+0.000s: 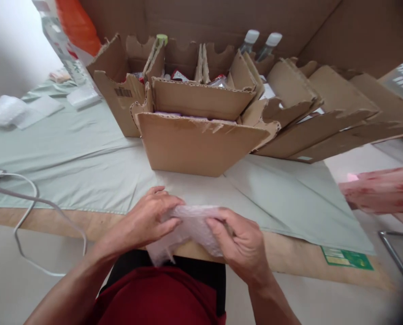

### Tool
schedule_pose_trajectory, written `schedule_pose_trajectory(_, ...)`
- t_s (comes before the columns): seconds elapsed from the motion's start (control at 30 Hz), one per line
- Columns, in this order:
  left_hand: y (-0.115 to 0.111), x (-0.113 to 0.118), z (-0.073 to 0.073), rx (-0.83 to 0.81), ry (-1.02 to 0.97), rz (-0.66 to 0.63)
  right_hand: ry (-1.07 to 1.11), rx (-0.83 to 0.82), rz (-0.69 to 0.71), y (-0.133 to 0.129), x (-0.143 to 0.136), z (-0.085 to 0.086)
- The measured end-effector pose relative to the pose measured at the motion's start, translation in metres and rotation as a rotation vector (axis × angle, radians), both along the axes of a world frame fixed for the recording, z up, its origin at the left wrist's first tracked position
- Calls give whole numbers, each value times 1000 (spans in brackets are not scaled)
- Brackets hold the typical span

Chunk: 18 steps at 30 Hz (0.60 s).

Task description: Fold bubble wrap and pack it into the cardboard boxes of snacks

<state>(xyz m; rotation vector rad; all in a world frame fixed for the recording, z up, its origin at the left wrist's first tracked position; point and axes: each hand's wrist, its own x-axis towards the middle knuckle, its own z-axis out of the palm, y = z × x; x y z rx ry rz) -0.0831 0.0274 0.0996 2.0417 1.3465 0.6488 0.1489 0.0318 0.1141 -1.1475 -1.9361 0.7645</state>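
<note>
Between my hands, at the table's near edge, is a crumpled piece of bubble wrap [199, 225]. My left hand [156, 214] pinches its left end between thumb and fingers. The opposite end is gripped by my right hand [240, 239], thumb on top. A loose flap of the wrap hangs down over the edge toward my lap. Whether anything lies inside the wrap, I cannot tell. Just beyond my hands stands a cardboard bin [204, 144] with purplish items low inside it.
Several more cardboard bins [283, 85] stand in a row behind, with capped bottles [250, 40] at the back. Bubble wrap pieces [8, 110] lie on the green cloth [69, 149] at left. A white cable [35, 198] loops over the left edge. Patterned pink fabric [384, 192] shows at right.
</note>
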Motion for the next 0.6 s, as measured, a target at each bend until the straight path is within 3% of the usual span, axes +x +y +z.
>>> schedule_pose_trajectory(0.13,-3,-24,5,-238,-25,72,13,-26,-228,3,27,-4)
schedule_pose_trajectory(0.23,-12,-32,5,-382,-170,207,42,-159,-288,5,35,-18)
schedule_pose_trajectory(0.33,-18,-37,-1,-376,-287,333,75,-254,-309,9,34,-34)
schedule_pose_trajectory(0.47,-20,-45,-5,-397,-356,403,64,-310,-359,15,37,-46)
schedule_pose_trajectory(0.6,-21,-42,-5,-384,-241,418,-22,-359,-313,18,43,-45)
